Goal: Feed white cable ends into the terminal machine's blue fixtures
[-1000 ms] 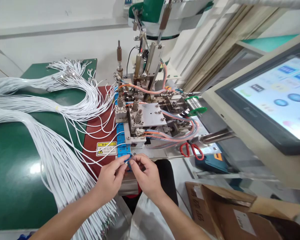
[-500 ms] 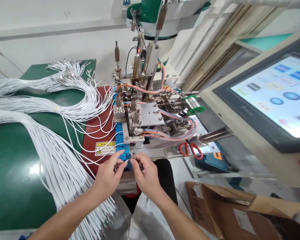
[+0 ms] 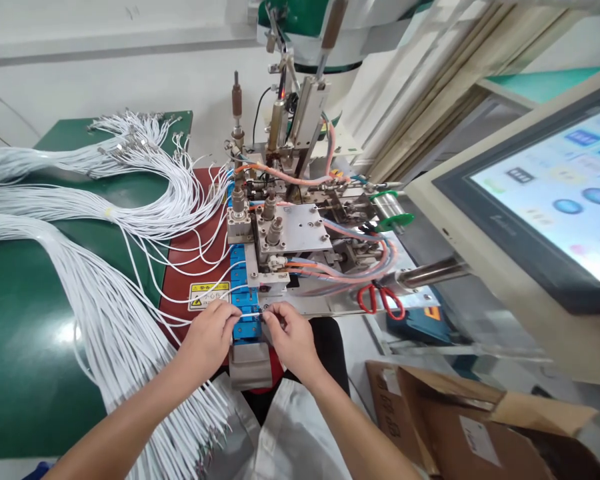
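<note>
My left hand and my right hand meet at the near end of a row of blue fixture blocks on a small assembly machine. Between the fingertips of both hands a thin white wire lies stretched across the nearest blue block. The left hand pinches it from the left, the right hand pinches its tip from the right. More white wires trail off to the left from the blue blocks.
A large bundle of white wires covers the green table at left. Red-handled scissors lie on the machine's plate. A touch screen stands at right, with an open cardboard box below it.
Both hands have drawn slightly apart along the wire and lowered it onto the nearest blue block. The view has shifted a little.
</note>
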`<move>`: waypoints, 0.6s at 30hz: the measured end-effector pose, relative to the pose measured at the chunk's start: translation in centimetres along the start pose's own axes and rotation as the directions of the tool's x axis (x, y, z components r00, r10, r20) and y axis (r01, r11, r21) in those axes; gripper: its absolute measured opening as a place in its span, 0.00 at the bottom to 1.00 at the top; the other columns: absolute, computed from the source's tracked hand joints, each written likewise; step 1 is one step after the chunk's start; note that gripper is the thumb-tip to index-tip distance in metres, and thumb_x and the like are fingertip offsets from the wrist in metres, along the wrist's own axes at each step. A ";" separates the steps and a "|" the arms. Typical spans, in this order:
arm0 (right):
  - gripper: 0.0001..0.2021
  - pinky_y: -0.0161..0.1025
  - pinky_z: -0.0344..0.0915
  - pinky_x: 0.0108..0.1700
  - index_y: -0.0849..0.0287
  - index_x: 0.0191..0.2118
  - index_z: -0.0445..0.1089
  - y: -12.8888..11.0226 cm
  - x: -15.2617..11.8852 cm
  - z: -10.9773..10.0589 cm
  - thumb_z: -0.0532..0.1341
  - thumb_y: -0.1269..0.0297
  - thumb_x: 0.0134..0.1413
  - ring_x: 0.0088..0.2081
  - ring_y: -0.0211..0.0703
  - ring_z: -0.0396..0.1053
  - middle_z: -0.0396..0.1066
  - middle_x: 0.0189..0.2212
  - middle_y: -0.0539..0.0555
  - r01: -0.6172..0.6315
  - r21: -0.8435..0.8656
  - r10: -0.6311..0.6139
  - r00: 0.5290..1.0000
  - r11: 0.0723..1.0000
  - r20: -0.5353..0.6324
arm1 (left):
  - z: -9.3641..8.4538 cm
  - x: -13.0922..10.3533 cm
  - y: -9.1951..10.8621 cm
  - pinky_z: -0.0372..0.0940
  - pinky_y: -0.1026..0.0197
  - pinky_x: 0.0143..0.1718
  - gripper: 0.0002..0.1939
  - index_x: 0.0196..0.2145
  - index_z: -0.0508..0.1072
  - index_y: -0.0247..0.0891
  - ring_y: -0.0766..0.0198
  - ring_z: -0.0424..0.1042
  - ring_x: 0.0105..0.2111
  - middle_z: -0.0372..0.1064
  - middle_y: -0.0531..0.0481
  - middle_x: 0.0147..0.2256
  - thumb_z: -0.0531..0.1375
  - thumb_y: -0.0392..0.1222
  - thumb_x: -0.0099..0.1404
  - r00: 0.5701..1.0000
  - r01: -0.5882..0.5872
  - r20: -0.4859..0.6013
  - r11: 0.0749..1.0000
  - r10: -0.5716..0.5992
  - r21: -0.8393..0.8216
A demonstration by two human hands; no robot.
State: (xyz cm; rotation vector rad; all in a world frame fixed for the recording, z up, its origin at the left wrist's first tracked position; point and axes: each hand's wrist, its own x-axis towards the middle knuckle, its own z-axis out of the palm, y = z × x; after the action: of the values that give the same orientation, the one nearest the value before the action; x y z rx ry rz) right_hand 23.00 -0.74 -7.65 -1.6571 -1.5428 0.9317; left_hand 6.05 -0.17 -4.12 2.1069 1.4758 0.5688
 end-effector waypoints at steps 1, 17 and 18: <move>0.09 0.33 0.58 0.25 0.58 0.26 0.66 0.0 0.1 0.0 0.53 0.62 0.52 0.23 0.38 0.63 0.68 0.22 0.50 -0.004 0.004 0.004 1.000 1.000 0.006 | 0.1 0.0 0.0 0.63 0.60 0.38 0.08 0.34 0.68 0.39 0.63 0.67 0.35 0.67 0.50 0.33 0.49 0.34 0.64 1.000 0.005 0.002 1.000 -0.005 0.005; 0.09 0.35 0.60 0.30 0.57 0.26 0.63 1.0 0.5 0.2 0.52 0.62 0.53 0.26 0.40 0.64 0.66 0.23 0.50 -0.027 0.103 0.017 0.995 0.994 0.093 | 0.0 0.5 0.4 0.62 0.58 0.36 0.07 0.32 0.67 0.37 0.61 0.67 0.33 0.67 0.49 0.32 0.50 0.33 0.63 0.992 0.097 0.075 0.991 -0.104 0.096; 0.09 0.34 0.59 0.30 0.57 0.26 0.63 1.0 0.6 0.0 0.51 0.62 0.54 0.27 0.39 0.64 0.66 0.23 0.50 -0.015 0.088 0.006 0.995 0.996 0.102 | 0.0 0.5 0.4 0.62 0.58 0.36 0.07 0.32 0.67 0.37 0.61 0.67 0.33 0.67 0.49 0.32 0.50 0.33 0.63 0.992 0.091 0.076 0.991 -0.098 0.094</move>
State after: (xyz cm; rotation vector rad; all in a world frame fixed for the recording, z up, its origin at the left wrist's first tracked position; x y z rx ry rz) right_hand 23.51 -0.25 -8.57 -1.5782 -1.5374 1.0889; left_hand 6.53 0.20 -3.86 2.0884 1.5727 0.3843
